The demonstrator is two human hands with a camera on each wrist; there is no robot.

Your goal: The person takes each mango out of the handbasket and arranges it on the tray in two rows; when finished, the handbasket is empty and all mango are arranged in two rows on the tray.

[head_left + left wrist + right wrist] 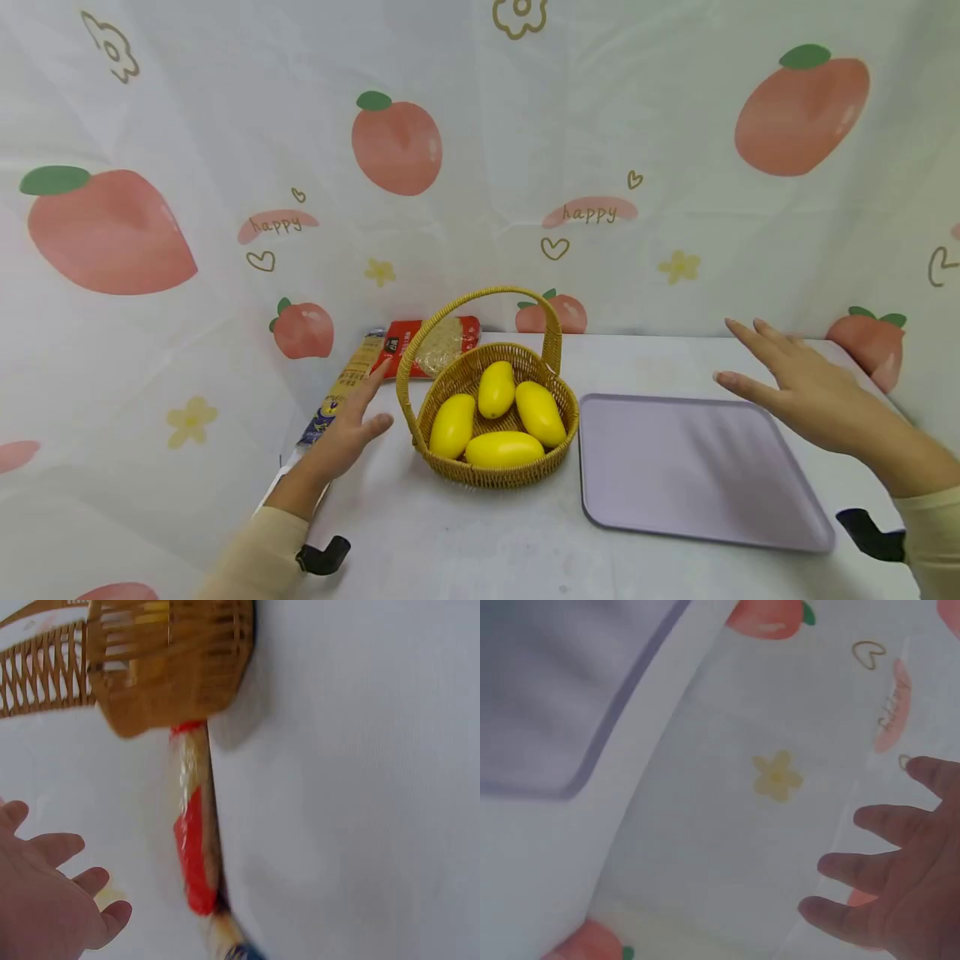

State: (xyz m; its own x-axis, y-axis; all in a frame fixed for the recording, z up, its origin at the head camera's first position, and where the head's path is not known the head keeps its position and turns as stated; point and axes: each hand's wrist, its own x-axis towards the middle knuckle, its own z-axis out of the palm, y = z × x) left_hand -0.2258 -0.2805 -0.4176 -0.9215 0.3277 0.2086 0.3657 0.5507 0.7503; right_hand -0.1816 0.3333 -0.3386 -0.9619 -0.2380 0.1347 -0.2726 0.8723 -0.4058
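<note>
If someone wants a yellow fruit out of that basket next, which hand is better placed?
Probably the left hand: it is empty and close beside the basket of yellow fruit. The right hand, also empty, is farther off, with much of the purple tray lying between.

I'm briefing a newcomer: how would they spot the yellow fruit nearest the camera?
On the white table, left of the purple tray, stands a wicker basket. Among its four yellow fruits, take the front one: it lies crosswise, while the others point more away.
</note>
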